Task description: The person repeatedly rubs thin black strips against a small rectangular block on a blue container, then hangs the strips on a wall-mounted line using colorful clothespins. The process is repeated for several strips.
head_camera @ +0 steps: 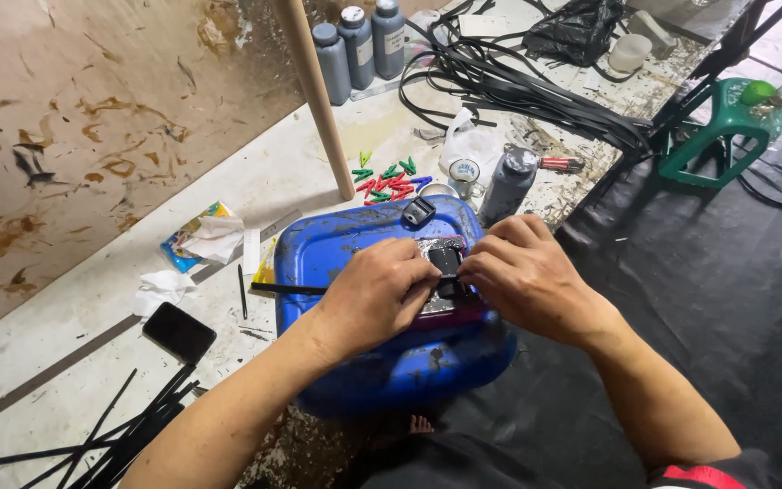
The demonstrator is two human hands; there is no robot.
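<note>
Black buckle (446, 263) pinched in both hands, left (375, 294) and right (525, 274), atop blue drum (346, 244), strap (287, 289) half threaded.

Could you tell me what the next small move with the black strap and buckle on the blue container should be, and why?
Probably feed the black strap a little further into the small black buckle. Both the left hand and right hand pinch at the buckle on the blue container, while most of the strap lies out to the left.

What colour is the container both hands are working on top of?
Blue, smudged with dark stains. The container shows best in the head view, under the left hand and right hand.
</note>
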